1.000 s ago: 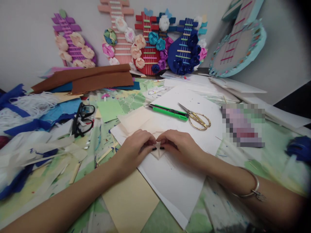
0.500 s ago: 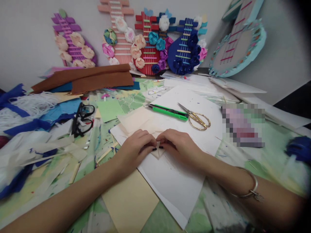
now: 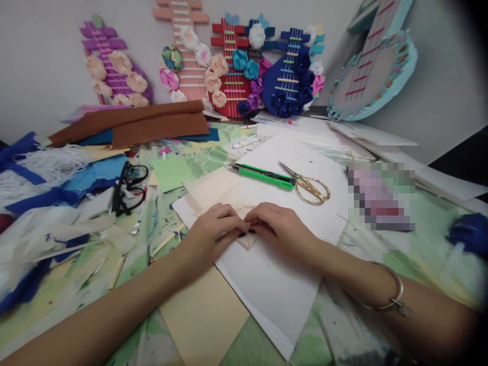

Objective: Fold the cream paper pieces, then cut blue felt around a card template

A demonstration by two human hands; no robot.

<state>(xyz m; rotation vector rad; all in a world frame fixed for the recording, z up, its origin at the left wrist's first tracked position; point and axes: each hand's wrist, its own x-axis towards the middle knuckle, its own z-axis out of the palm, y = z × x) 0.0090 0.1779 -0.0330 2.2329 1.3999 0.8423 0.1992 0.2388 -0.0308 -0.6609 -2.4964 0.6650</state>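
Both hands meet over a white sheet [image 3: 274, 284] on the table. My left hand [image 3: 215, 229] and my right hand [image 3: 280, 229] are closed, fingertips pinching a small folded piece of cream paper [image 3: 247, 241] between them. Its lower corner, with crease lines, shows below the fingers; the rest is hidden. Just beyond my left hand lie thin cream paper pieces [image 3: 208, 192]. A green utility knife [image 3: 265, 176] and gold-handled scissors [image 3: 307, 185] rest on the white sheet beyond my hands. Yellowish paper [image 3: 206, 315] lies under my left forearm.
Black glasses [image 3: 129, 188] and a green paper square [image 3: 173, 173] lie to the left, near white string [image 3: 53, 162] and paper scraps. Brown crepe paper [image 3: 152, 124] lies behind. Decorated model lutes [image 3: 231, 76] lean on the wall. A blurred-out object [image 3: 381, 198] lies right.
The fingertips have drawn slightly closer together over the folded cream paper, covering a bit more of its top. The other things lie as before.
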